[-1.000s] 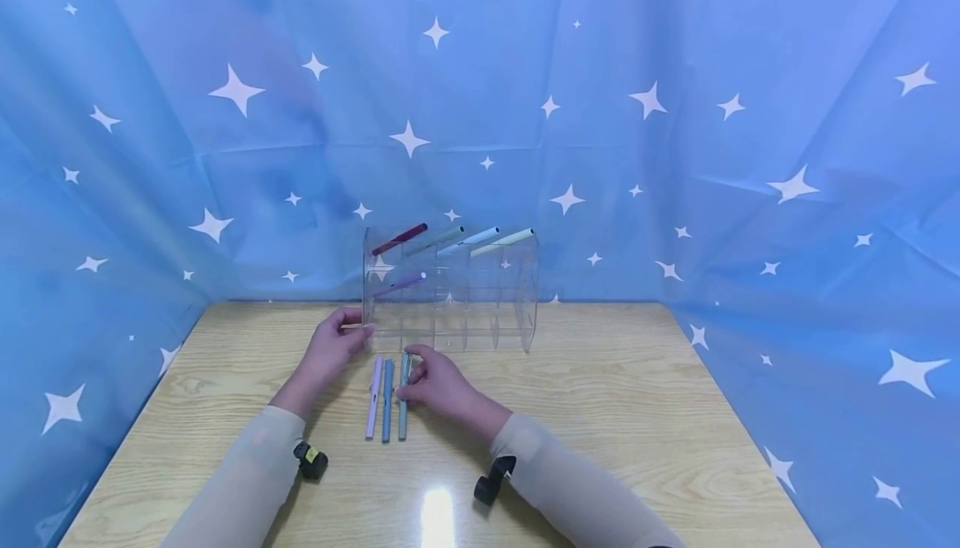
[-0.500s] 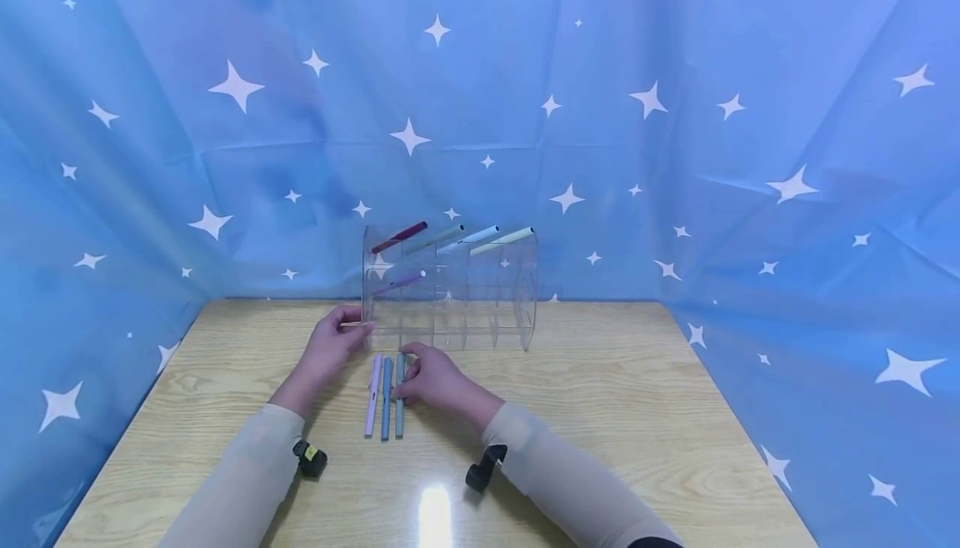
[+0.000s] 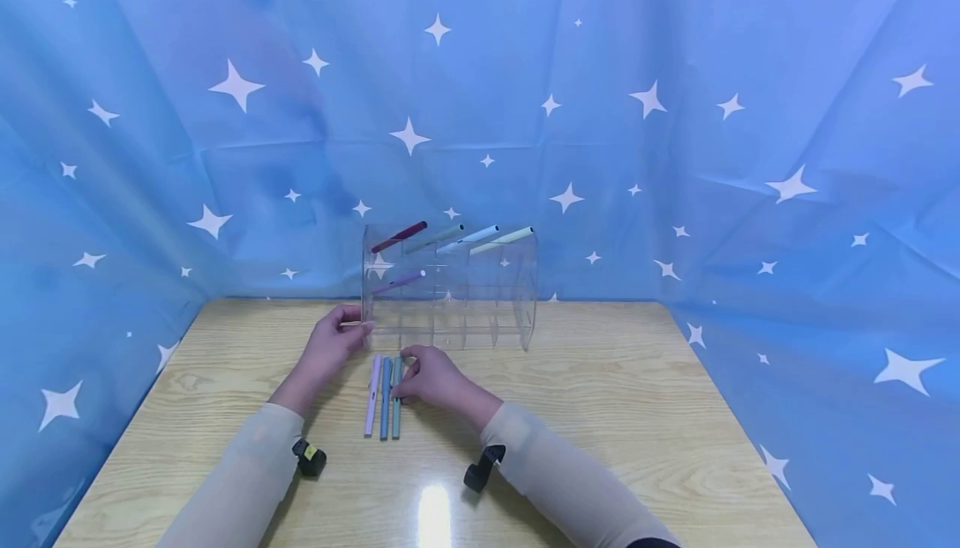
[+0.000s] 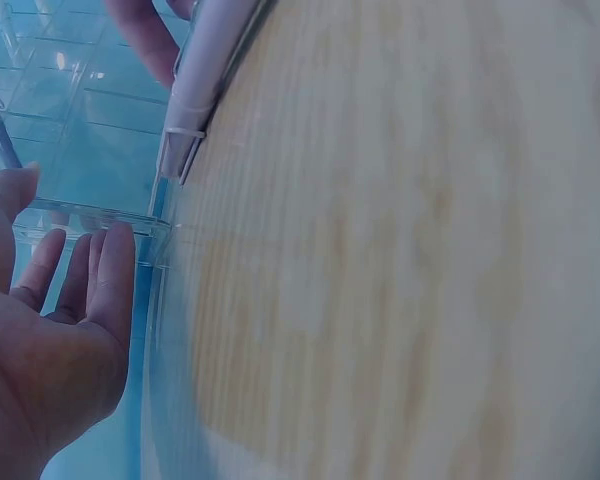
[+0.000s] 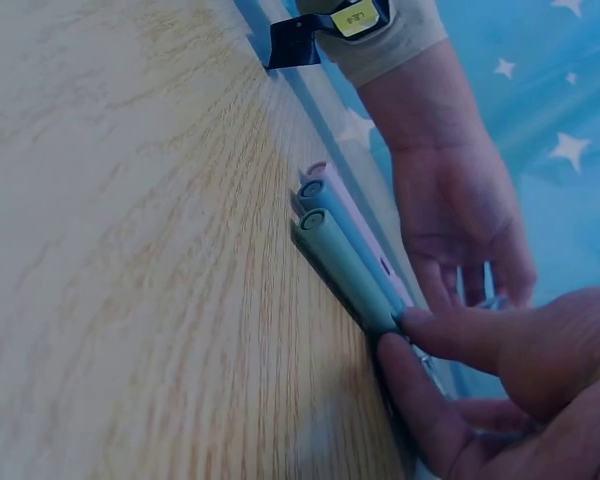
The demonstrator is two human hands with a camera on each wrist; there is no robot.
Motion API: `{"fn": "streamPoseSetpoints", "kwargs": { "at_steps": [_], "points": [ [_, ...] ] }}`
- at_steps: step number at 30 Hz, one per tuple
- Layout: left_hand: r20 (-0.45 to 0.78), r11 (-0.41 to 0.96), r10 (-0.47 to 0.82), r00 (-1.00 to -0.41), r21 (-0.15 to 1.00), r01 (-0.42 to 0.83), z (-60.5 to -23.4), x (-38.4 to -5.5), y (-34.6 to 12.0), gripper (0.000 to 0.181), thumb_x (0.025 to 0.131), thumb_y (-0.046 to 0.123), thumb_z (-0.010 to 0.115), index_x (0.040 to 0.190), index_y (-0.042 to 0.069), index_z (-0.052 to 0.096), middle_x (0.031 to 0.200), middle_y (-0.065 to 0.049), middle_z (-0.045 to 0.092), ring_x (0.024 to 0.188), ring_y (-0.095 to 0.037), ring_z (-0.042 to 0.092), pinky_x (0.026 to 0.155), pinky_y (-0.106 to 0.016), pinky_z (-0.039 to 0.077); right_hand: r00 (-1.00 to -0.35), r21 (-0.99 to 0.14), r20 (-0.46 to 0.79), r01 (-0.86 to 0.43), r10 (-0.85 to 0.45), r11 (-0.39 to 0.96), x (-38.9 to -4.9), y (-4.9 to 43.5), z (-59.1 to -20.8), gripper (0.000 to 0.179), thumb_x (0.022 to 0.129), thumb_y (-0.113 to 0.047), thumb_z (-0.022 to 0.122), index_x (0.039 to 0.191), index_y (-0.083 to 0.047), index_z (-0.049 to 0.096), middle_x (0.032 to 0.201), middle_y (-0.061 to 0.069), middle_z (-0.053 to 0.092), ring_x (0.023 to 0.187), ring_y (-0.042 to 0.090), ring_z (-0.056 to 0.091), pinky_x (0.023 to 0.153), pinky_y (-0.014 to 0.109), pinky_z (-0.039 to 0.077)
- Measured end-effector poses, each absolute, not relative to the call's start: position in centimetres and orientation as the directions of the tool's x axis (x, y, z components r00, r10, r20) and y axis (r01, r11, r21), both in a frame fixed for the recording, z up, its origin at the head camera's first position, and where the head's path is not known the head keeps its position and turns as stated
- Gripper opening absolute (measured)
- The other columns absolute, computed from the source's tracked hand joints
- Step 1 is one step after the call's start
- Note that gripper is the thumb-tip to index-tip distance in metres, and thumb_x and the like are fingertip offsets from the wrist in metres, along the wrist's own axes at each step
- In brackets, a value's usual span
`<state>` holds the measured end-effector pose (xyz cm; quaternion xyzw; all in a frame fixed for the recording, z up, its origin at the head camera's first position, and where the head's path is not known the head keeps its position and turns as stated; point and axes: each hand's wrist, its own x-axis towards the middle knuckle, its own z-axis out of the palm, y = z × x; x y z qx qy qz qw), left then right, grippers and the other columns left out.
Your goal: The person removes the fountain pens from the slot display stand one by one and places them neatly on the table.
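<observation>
A clear acrylic pen rack point(image 3: 480, 333) stands at the back of the table. My left hand point(image 3: 328, 352) holds its lower left side, thumb in front and fingers round the edge. Before the rack, three capped pens lie side by side: a lilac pen point(image 3: 371, 410), a blue pen point(image 3: 385, 414) and a green pen point(image 3: 396, 423). My right hand point(image 3: 444, 379) pinches the green pen near its far end between thumb and fingers. In the right wrist view the green pen point(image 5: 345, 262) lies along the wood, close beside the blue one.
Upper rack slots hold a dark red pen point(image 3: 400, 237), a grey-green pen point(image 3: 437, 238), a light blue pen point(image 3: 471, 239) and a pale green pen point(image 3: 504, 241). A purple pen point(image 3: 401, 283) leans one tier lower. A blue star-patterned curtain point(image 3: 480, 114) hangs behind the table.
My right hand has moved slightly left with the green pen, which now lies closer to the blue pen. The left hand has stayed at the rack.
</observation>
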<state>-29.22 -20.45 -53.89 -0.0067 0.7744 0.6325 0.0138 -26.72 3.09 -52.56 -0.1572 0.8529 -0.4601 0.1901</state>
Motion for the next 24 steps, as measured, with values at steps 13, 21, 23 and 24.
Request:
{"fn": "streamPoseSetpoints", "kwargs": {
  "at_steps": [13, 21, 23, 24],
  "points": [
    [-0.038, 0.221, 0.006, -0.999, 0.975, -0.036, -53.9, -29.3, -20.5, 0.053, 0.111, 0.028, 0.07, 0.153, -0.001, 0.056, 0.149, -0.023, 0.059, 0.131, -0.035, 0.063, 0.088, -0.019, 0.057, -0.892, -0.872, -0.185, -0.044, -0.412, 0.487, -26.1, 4.1, -52.4, 0.076, 0.09, -0.007, 0.093, 0.155, 0.006, 0.055, 0.09, 0.002, 0.075, 0.078, 0.017, 0.073, 0.074, 0.03, 0.062],
    [-0.028, 0.211, 0.005, -1.0, 0.977, -0.026, -53.9, -29.2, -20.5, 0.052, 0.11, 0.026, 0.072, 0.152, -0.002, 0.057, 0.147, -0.024, 0.06, 0.126, -0.033, 0.065, 0.088, -0.02, 0.058, -0.913, -0.937, -0.098, -0.049, -0.396, 0.347, -26.2, 4.7, -52.0, 0.06, 0.094, -0.005, 0.087, 0.146, 0.005, 0.06, 0.097, 0.006, 0.072, 0.082, 0.02, 0.075, 0.077, 0.032, 0.066],
    [-0.021, 0.212, 0.007, -1.0, 0.977, -0.019, -53.9, -29.2, -20.5, 0.052, 0.11, 0.026, 0.072, 0.152, -0.002, 0.057, 0.147, -0.025, 0.06, 0.126, -0.032, 0.066, 0.088, -0.02, 0.059, -0.925, -0.959, -0.058, -0.053, -0.376, 0.277, -26.3, 4.8, -51.8, 0.055, 0.095, -0.002, 0.085, 0.144, 0.006, 0.061, 0.098, 0.009, 0.072, 0.082, 0.021, 0.075, 0.078, 0.034, 0.068],
    [-0.019, 0.213, 0.009, -1.0, 0.977, -0.017, -54.0, -29.2, -20.6, 0.052, 0.11, 0.025, 0.072, 0.152, -0.003, 0.056, 0.147, -0.025, 0.06, 0.124, -0.031, 0.066, 0.088, -0.02, 0.059, -0.931, -0.968, -0.041, -0.053, -0.363, 0.244, -26.3, 4.8, -51.6, 0.053, 0.095, -0.001, 0.083, 0.143, 0.007, 0.061, 0.098, 0.01, 0.071, 0.083, 0.022, 0.075, 0.078, 0.035, 0.068]
  ]
}}
